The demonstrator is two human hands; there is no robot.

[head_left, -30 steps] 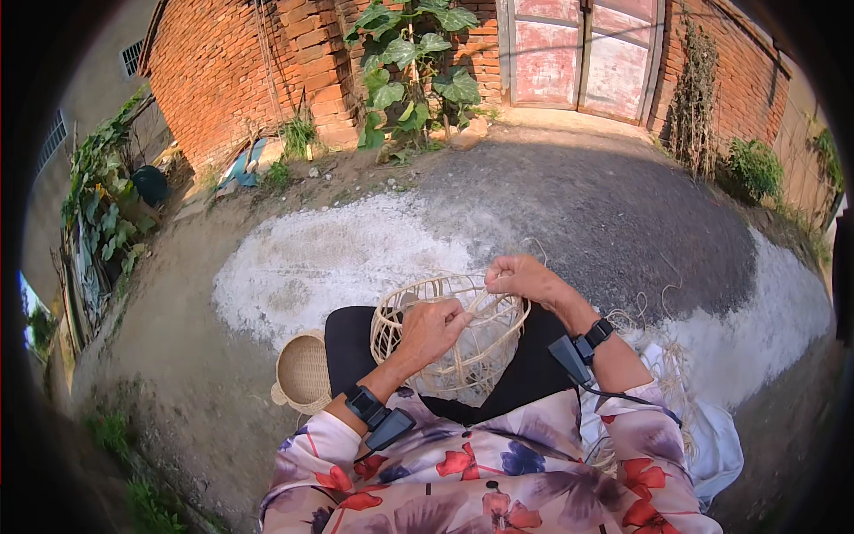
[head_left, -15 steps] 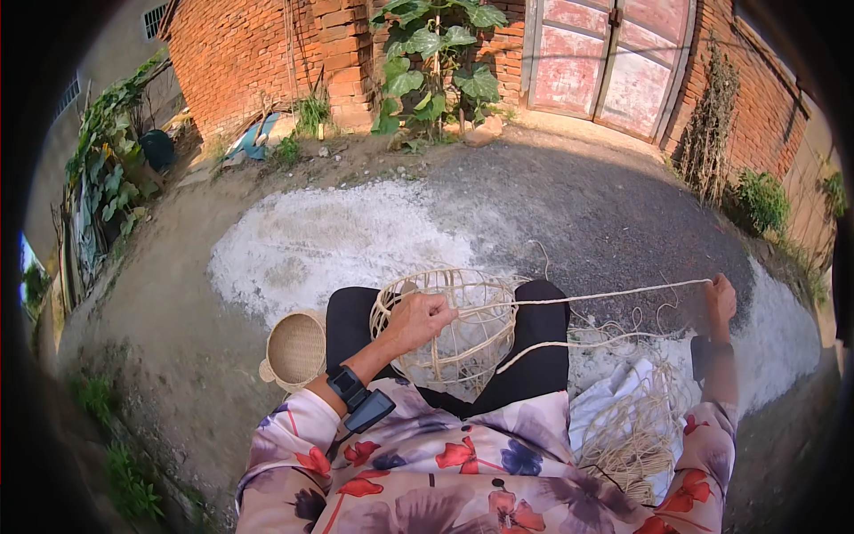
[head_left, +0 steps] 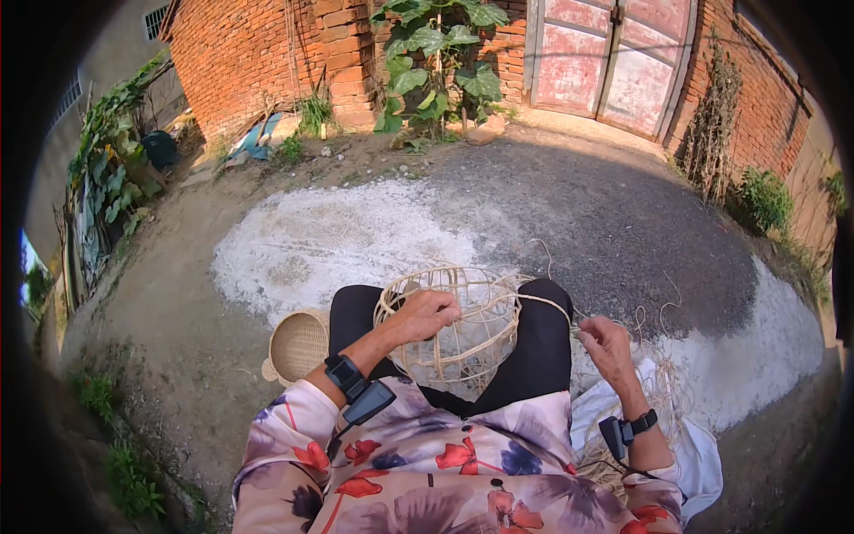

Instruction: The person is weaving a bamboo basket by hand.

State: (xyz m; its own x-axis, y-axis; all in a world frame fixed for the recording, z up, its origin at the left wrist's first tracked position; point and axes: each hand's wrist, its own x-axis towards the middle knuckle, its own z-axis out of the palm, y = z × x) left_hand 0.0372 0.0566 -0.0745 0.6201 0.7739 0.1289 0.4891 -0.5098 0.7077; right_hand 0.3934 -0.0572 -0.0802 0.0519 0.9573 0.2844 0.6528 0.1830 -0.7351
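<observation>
An open-weave basket frame of pale strands rests on my lap between my knees. My left hand is closed at its upper part, thumb and fingers pinching a strand there. From that spot a pale cord curves over my right knee toward my right hand. My right hand is beside that knee, its fingers bent together near the cord's run; whether the cord lies between them is hard to make out.
A small round woven basket stands on the ground left of my legs. At my right, loose cord lies in a heap on a white cloth. Ahead are white powdery ground, a climbing plant and a worn red double door.
My right hand has come back from far right to beside my right knee. The cord, stretched taut before, now sags in a curve. My left hand stays at the basket frame.
</observation>
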